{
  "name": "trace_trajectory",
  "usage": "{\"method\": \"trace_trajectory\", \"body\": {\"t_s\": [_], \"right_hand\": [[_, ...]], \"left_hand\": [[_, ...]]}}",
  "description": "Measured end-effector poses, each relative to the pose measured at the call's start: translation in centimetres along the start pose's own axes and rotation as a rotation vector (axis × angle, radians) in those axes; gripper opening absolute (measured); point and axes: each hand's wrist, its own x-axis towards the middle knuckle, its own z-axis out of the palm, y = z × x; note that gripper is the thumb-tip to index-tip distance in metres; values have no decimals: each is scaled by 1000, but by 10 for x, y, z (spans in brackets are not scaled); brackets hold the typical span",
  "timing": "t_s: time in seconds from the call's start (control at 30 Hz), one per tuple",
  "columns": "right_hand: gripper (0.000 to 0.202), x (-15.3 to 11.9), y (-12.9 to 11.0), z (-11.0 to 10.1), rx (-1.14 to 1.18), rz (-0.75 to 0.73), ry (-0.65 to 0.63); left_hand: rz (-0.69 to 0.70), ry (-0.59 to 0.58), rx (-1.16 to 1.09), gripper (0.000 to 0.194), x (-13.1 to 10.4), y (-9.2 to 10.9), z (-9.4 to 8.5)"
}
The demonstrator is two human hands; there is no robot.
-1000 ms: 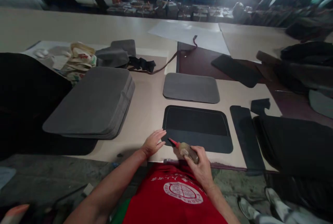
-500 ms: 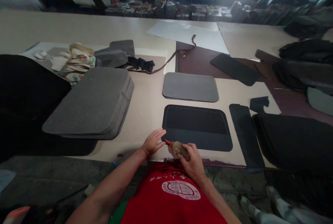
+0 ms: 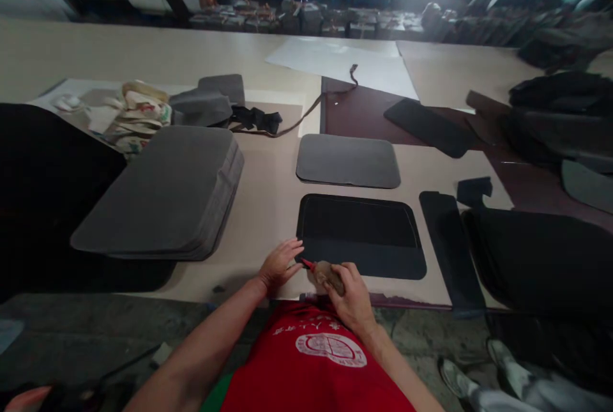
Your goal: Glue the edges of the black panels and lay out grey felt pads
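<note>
My right hand [image 3: 352, 294] is wrapped round a squeeze bottle [image 3: 329, 274], brownish with a red nozzle. Its tip is at the lower left corner of a black rounded panel [image 3: 361, 230], close to my left thumb. The panel lies flat, a thin pale line running inside its upper and right edges; its lower strip looks slightly lighter. My left hand [image 3: 281, 264] has its fingers stretched out, the tips at the panel's left edge. Whether they press on the panel I cannot tell. Just beyond lies a grey rounded panel [image 3: 348, 161].
A thick stack of grey panels [image 3: 163, 191] stands on the left. On the right lie a dark strip [image 3: 447, 239] and a pile of black panels [image 3: 541, 259]. Cloth rags [image 3: 143, 112] and a brown strap [image 3: 306, 115] are farther back. Another person's shoes [image 3: 457, 377] show at lower right.
The red nozzle has shifted very slightly at the panel's lower left corner. The whole view has slid a little left; both hands otherwise keep their places.
</note>
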Motion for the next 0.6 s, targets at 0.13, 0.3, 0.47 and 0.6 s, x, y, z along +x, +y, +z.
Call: {"method": "trace_trajectory", "body": {"t_s": [0.13,0.3,0.47,0.6], "right_hand": [[29,1,-1,-3,-2,-3,7],[28,2,-1,-3,3,1,15],[30,2,-1,-2,1,8,21],[29,3,-3,-4,-1,13,-2]], "left_hand": [[2,-7,10,41,0,-1,1],[4,-9,23,39,0,-1,1],[4,-4,31,37,0,1,0],[3,-1,25,39,-1,0,2]]}}
